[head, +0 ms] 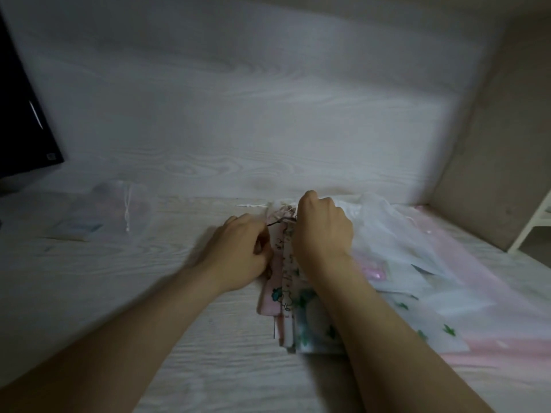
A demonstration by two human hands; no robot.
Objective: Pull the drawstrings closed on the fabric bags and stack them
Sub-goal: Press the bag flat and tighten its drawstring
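Bag (272,298), pink cartoon print, top bunched

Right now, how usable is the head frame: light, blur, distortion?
Head view: dim, flat light, brighter patch on the back panel; wide-angle bows the edges, so the dark screen leans; soft blur throughout, worst on the sheer bag at left; left hand and right hand read clearly on the printed bag, but the thin drawstring in the left grip barely resolves.

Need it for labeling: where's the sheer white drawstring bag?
Head view, far left: the sheer white bag lies on the table just below the dark monitor, well left of the left hand.
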